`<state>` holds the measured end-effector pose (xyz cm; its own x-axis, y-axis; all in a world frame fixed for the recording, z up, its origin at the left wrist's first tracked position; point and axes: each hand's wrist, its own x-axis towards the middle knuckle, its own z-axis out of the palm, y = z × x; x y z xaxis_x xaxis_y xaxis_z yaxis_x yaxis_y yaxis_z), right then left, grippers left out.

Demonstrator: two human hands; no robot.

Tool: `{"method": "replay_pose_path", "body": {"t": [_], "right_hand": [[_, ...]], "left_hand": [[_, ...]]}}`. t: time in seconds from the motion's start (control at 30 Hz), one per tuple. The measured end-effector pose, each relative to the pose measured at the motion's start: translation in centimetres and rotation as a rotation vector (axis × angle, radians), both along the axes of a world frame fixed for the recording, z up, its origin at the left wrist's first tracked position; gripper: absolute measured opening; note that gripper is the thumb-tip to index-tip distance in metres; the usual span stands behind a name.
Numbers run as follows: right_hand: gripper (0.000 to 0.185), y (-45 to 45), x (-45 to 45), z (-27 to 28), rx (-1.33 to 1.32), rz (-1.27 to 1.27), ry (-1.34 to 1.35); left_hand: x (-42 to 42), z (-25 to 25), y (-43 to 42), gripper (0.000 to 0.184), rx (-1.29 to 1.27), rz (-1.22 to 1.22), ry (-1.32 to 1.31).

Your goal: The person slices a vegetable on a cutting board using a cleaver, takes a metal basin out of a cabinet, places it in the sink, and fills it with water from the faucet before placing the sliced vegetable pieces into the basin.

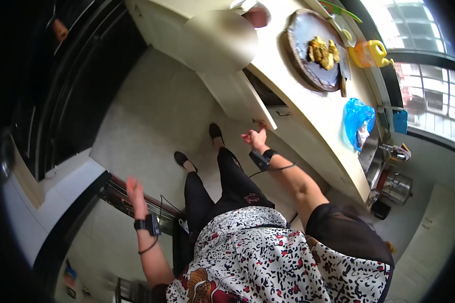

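Note:
A cream cabinet door (237,98) stands swung out from under the counter. At its lower corner is my right hand (257,138), with a finger hooked at the small door handle (258,121) and the other fingers partly curled. My left hand (135,191) is raised away at the left, slightly smeared, fingers extended and nothing in it. Both wrists carry strapped black devices with cables. Inside the cabinet, the dark opening (264,90) shows no contents I can make out.
On the counter (324,118) are a round chopping board (301,55) with yellowish-brown food pieces (322,52), a cleaver (344,70), a yellow jug (370,54) and a blue plastic bag (358,117). A metal pot (397,188) stands beyond the sink. A dark doorway lies left.

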<state>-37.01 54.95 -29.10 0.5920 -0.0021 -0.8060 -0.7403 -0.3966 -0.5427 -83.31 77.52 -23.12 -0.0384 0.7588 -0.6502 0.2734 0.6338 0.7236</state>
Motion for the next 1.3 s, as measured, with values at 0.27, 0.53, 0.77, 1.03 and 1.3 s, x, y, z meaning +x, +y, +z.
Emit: {"method": "replay_pose_path", "body": {"t": [0.27, 0.53, 0.77, 1.03, 1.3], "right_hand": [[0.079, 8.3, -16.7, 4.1, 0.128, 0.047, 0.053], [0.084, 12.7, -24.8, 2.5, 0.228, 0.38, 0.007], [0.059, 19.1, -27.1, 1.9, 0.276, 1.085, -0.249], [0.02, 12.0, -19.7, -2.7, 0.227, 1.178, 0.236], [0.027, 12.9, -2.1, -7.3, 0.088, 0.733, 0.058]], "left_hand": [[12.1, 0.8, 5.2, 0.046, 0.41, -0.174, 0.119], [17.9, 3.3, 5.2, 0.042, 0.479, -0.125, 0.007], [17.3, 3.4, 6.7, 0.042, 0.513, -0.013, -0.047], [18.3, 0.0, 10.0, 0.044, 0.652, 0.169, -0.089], [20.2, -1.4, 11.4, 0.057, 0.736, 0.189, 0.012]]}}
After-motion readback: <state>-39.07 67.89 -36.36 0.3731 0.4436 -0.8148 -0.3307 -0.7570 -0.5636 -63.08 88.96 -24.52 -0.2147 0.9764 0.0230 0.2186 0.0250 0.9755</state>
